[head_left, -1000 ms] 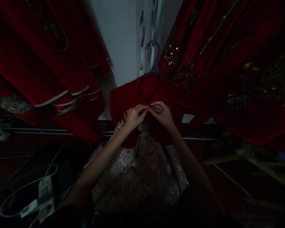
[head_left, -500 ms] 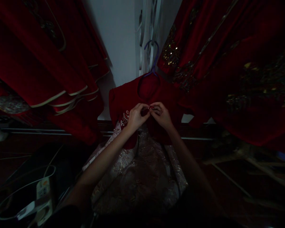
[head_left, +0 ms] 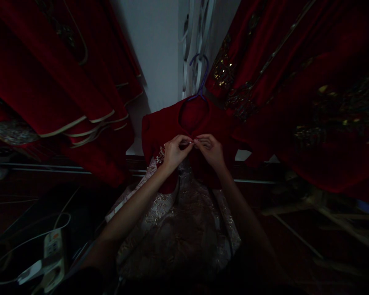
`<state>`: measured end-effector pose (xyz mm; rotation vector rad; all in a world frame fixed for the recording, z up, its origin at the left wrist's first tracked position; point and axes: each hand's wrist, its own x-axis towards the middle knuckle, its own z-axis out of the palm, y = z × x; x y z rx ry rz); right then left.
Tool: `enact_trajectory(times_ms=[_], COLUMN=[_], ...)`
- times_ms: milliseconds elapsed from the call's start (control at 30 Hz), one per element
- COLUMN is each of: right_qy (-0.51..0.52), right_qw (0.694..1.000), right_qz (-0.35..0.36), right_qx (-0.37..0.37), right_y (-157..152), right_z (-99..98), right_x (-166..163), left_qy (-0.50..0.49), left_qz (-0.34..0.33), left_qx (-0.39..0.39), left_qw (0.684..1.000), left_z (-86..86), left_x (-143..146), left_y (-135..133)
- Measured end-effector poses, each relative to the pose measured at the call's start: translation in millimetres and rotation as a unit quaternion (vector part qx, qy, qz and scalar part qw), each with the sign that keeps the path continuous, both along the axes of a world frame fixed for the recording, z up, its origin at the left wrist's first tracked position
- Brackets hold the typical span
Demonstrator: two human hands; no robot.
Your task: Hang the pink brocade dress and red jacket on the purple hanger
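Far left: piped red garments (head_left: 49,78), hanging close together; number not clear in the dark. Low beneath them, one white power strip (head_left: 53,256) with one looping white cable (head_left: 33,237), well apart from the hands.

Left hand (head_left: 173,152): grip pinched, thumb and forefinger closed on the front edge of the red top (head_left: 160,125), just under the neck opening. Beaded trim (head_left: 160,155) showing just beside the left wrist.

Centre: one red top on one purple hanger (head_left: 200,71), hook up against the white wall (head_left: 153,49). Long axis of the top vertical, from hook down to hem. One pale brocade skirt (head_left: 178,225) below the top, between the two forearms.

Right hand (head_left: 211,150): grip likewise pinched, on the opposite front edge of the top, fingertips touching or all but touching those of the left. Something small between the fingertips, too tiny to name. Pinch point on the centre line of the top, straight below the hanger hook and just beneath the neck opening; two hands, mirrored, neither nearer than the other.

Far right: embroidered red garments (head_left: 295,90) with gold work, number unclear.
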<state>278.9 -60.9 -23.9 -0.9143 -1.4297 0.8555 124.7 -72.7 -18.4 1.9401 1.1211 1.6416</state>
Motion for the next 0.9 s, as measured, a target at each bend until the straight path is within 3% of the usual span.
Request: enact_trajectory(times_ms=[167,300,467,733,900], right_qy=[0.033,0.028,0.031,0.028,0.039], right_qw=[0.999,0.998,0.999,0.999,0.998], right_qz=[0.037,0.049,0.041,0.040,0.053], right_qx=[-0.012,-0.026,-0.014,-0.006,-0.011], right_y=[-2.3,-5.3,-9.8,-18.2,-22.1], right_z=[2.1,6.0,8.8,5.1,8.8], right_x=[3.8,5.8,2.9,5.1,7.8], left_qy=[-0.035,-0.007,0.097,0.039,0.080], left_qz=[-0.058,-0.070,-0.011,0.037,0.103], left_qx=[-0.014,-0.011,0.048,0.028,0.051], left_qw=[0.998,0.997,0.994,0.998,0.990], left_z=[-2.8,3.7,16.1,7.9,9.0], left_x=[0.0,-6.2,-12.1,-6.2,-11.3], left_y=[0.5,-1.9,-8.5,-13.1,-13.6])
